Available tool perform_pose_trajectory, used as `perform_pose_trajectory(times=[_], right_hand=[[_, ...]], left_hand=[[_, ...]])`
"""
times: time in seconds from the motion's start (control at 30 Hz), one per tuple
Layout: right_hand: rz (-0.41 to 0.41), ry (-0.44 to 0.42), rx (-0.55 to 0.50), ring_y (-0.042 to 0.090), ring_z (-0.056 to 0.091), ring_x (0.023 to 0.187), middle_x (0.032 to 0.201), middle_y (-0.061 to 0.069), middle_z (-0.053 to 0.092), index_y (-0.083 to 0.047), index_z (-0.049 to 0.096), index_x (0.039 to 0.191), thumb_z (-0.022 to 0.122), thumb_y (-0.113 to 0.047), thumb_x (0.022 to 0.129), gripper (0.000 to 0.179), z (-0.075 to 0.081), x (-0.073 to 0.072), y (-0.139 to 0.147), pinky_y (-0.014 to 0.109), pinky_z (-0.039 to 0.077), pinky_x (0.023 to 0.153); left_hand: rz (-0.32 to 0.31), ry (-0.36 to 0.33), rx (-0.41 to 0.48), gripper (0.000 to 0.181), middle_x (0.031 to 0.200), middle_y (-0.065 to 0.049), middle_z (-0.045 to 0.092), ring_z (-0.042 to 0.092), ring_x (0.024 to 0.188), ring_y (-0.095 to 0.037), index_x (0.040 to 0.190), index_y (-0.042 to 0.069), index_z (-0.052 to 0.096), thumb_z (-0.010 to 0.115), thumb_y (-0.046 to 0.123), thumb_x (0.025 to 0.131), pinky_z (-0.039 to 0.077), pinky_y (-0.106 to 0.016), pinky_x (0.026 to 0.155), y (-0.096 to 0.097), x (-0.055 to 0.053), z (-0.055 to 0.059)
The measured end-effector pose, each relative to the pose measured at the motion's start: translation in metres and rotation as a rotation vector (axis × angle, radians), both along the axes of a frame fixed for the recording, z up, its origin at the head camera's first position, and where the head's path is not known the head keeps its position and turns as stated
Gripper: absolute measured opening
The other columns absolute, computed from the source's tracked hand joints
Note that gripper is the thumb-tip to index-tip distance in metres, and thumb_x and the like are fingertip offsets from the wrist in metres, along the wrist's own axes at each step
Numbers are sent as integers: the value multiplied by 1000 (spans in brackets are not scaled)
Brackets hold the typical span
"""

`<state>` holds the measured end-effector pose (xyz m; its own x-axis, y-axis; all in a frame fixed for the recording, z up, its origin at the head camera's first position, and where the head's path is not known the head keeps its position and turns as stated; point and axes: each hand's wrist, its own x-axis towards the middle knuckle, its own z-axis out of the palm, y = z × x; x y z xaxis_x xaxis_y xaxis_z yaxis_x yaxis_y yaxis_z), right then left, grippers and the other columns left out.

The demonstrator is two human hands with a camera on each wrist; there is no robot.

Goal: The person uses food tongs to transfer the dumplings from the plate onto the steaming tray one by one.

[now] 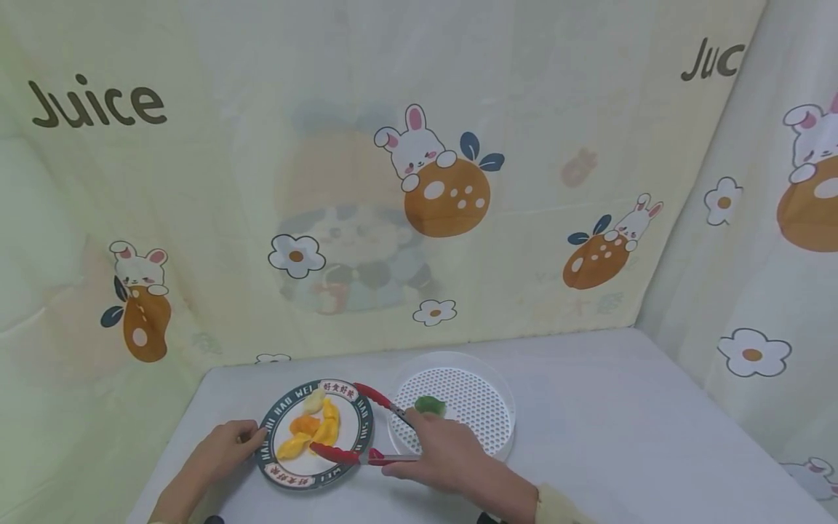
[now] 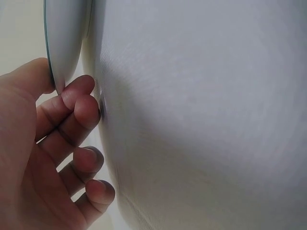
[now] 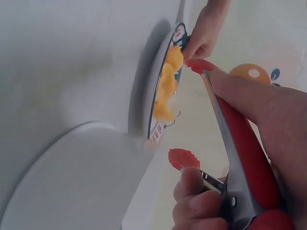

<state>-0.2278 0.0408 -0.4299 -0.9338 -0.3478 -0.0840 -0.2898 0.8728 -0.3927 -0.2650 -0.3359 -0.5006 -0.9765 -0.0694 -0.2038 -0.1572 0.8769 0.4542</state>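
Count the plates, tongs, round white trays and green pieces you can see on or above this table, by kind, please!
Plate: 1
Tongs: 1
Round white tray: 1
Green piece: 1
Total: 4

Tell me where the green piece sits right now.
In the head view, the green piece lies left of centre in the white perforated tray, just right of the red-tipped tongs and the patterned plate.
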Motion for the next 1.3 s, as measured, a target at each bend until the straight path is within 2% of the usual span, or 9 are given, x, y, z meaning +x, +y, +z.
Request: perform_pose_trajectory(times=[0.17, 0.43, 0.6, 0.9, 1.13, 1.3], right_hand=[[18, 7, 51, 20, 63, 90, 126, 8, 68, -18, 56, 139, 74, -71, 72, 87, -2, 0, -11, 46, 58, 79], [44, 6, 106, 15, 55, 76, 106, 3, 70, -18, 60, 130, 73, -69, 75, 76, -5, -2, -25, 39, 56, 72], [59, -3, 120, 13, 52, 70, 97, 1, 69, -17, 62, 127, 72, -67, 78, 71, -8, -2, -30, 33, 51, 66], [49, 13, 118, 12, 50, 68, 86, -2, 65, -17, 63, 126, 72, -65, 80, 67, -14, -4, -38, 30, 44, 61], [80, 57, 106, 10, 48, 62, 76, -7, 56, -17, 65, 121, 70, -59, 85, 54, -16, -5, -36, 27, 39, 54], [81, 54, 103, 10, 48, 62, 76, -8, 56, -19, 65, 119, 69, -59, 86, 52, -15, -7, -35, 26, 39, 54]], left_hand=[[-3, 0, 1, 28, 69, 0, 53, 50, 72, -16, 76, 14, 57, 59, 32, 97, 37, -31, 65, -1, 0, 0], [-7, 11, -21, 30, 68, 0, 52, 49, 71, -16, 75, 14, 55, 59, 33, 97, 36, -31, 64, -2, 2, 2], [-19, 32, -14, 30, 68, 0, 51, 48, 71, -16, 74, 13, 54, 59, 32, 98, 35, -31, 65, -1, 1, 2], [-15, 21, -8, 28, 68, 0, 52, 49, 72, -16, 76, 13, 57, 59, 31, 97, 36, -31, 65, 0, 1, 1], [-8, 13, 6, 29, 68, 0, 53, 49, 70, -16, 75, 13, 56, 60, 31, 97, 36, -31, 65, -1, 1, -2], [-12, 27, 3, 28, 66, 0, 52, 48, 69, -16, 74, 13, 56, 59, 31, 96, 35, -31, 64, -1, 0, -2]])
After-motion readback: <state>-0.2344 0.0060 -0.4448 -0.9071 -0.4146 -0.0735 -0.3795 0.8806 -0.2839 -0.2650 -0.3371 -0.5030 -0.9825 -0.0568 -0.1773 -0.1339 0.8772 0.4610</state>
